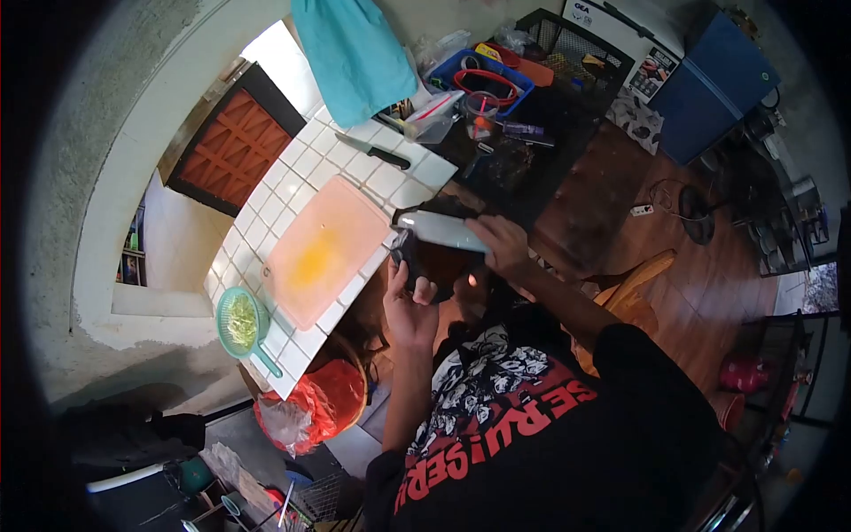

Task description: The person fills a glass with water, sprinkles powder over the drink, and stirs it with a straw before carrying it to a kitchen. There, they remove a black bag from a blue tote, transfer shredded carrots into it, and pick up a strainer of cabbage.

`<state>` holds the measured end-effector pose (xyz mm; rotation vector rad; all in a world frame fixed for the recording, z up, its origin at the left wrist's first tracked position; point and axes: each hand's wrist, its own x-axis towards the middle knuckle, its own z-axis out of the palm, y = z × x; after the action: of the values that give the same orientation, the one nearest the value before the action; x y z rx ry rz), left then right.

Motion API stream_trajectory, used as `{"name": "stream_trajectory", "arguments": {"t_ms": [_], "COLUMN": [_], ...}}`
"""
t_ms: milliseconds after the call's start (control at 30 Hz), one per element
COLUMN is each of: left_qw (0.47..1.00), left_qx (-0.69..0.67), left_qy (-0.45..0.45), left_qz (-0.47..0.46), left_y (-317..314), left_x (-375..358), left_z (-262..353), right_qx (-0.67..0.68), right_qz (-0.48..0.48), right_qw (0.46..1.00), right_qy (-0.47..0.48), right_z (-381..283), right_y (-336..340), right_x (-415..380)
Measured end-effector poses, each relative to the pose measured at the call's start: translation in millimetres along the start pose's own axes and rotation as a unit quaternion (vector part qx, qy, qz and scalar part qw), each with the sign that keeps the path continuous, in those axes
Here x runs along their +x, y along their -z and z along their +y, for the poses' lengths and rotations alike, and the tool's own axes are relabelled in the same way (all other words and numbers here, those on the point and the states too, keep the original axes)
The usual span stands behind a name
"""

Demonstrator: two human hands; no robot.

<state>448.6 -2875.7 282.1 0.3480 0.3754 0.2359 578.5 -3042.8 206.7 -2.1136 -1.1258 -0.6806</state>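
My right hand (505, 248) grips one end of a pale, glossy, oblong thing (443, 230), which points left toward the tiled counter. Beside its far end, a small black object (403, 250) sits at the fingers of my left hand (412, 306); I cannot tell its kind. Both hands are in front of my body, just off the counter's near edge. On the counter lies a pink cutting board (350, 217) with a yellow stain. A knife (377, 152) with a black handle rests beyond it. Shredded pale green vegetable (239, 321) fills a green strainer (257, 306).
A red plastic bag (332, 399) sits in a bin below the counter. To the right of the counter, a dark table holds a blue basket (496, 75) and a clear cup (480, 111). A turquoise cloth (350, 62) hangs over the counter's back.
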Motion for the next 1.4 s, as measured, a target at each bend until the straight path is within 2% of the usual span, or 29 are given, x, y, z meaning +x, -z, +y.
{"name": "stream_trajectory", "arguments": {"t_ms": [33,267,333,367,400,467,533,600,667,733,767,833,867,900,933,967,1033,1167,1267,1400], "left_qw": [1.0,0.999,0.998,0.998,0.998,0.999,0.999,0.999,0.999,0.998,0.998,0.997,0.997,0.997,0.996,0.995,0.994,0.989,0.984,0.971], "left_qx": [-0.02,-0.018,-0.027,-0.012,-0.012,0.0,0.014,0.036,0.044,0.052,0.059,0.07,0.069,0.069,0.068,0.071,0.072,0.079,0.069,0.048], "left_qy": [0.001,0.006,0.013,0.007,0.005,-0.003,0.0,-0.008,-0.012,-0.017,-0.021,-0.028,-0.032,-0.037,-0.042,-0.053,-0.058,-0.071,-0.091,-0.127], "left_qz": [-0.011,-0.041,-0.055,-0.054,-0.056,-0.054,-0.046,-0.031,-0.022,-0.01,-0.008,0.008,0.008,0.027,0.047,0.045,0.06,0.105,0.136,0.196], "left_y": [1.0,2.5,-0.1,-2.1,-1.8,-1.4,-4.3,-4.5,-1.7,1.2,2.3,5.6,6.0,4.8,4.3,7.1,7.5,8.1,16.2,19.1], "left_x": [0.1,1.8,2.3,3.3,3.9,5.0,6.2,6.8,7.4,8.2,9.3,13.1,13.7,14.6,14.7,15.3,15.6,12.5,12.5,15.5], "left_z": [-0.7,1.2,-0.8,-1.8,-1.0,-4.5,-5.4,-7.3,-9.3,-13.0,-14.9,-19.0,-20.4,-21.8,-23.8,-27.0,-31.0,-45.8,-60.9,-79.3], "right_qx": [0.027,0.025,0.111,0.122,0.122,0.18,0.199,0.302,0.297,0.341,0.341,0.43,0.431,0.449,0.464,0.466,0.505,0.514,0.471,0.414], "right_qz": [-0.001,0.021,0.086,0.079,0.081,0.154,0.183,0.213,0.182,0.231,0.229,0.215,0.213,0.223,0.229,0.222,0.25,0.203,0.187,0.165], "right_qw": [0.999,0.999,0.985,0.979,0.98,0.902,0.887,0.815,0.807,0.762,0.762,0.658,0.659,0.612,0.562,0.564,0.535,0.541,0.551,0.563], "right_qy": [-0.026,-0.035,-0.103,-0.14,-0.138,-0.361,-0.373,-0.447,-0.476,-0.499,-0.501,-0.579,-0.577,-0.612,-0.645,-0.645,-0.63,-0.634,-0.663,-0.696], "right_z": [0.6,-4.0,-4.0,-7.6,-11.2,-14.1,-7.9,2.9,4.8,9.6,11.6,18.4,23.2,29.2,37.8,49.5,81.4,193.5,268.7,342.5], "right_y": [1.8,12.6,13.7,15.5,12.4,4.1,-2.9,-7.0,2.8,3.2,7.2,16.5,19.0,21.0,22.9,24.5,23.6,-18.6,-57.6,-122.0], "right_x": [-0.9,-3.3,0.6,-3.8,-5.5,-9.3,-18.2,-34.7,-42.8,-52.5,-55.7,-57.1,-58.9,-61.4,-63.5,-66.0,-73.6,-145.6,-182.8,-225.4]}}
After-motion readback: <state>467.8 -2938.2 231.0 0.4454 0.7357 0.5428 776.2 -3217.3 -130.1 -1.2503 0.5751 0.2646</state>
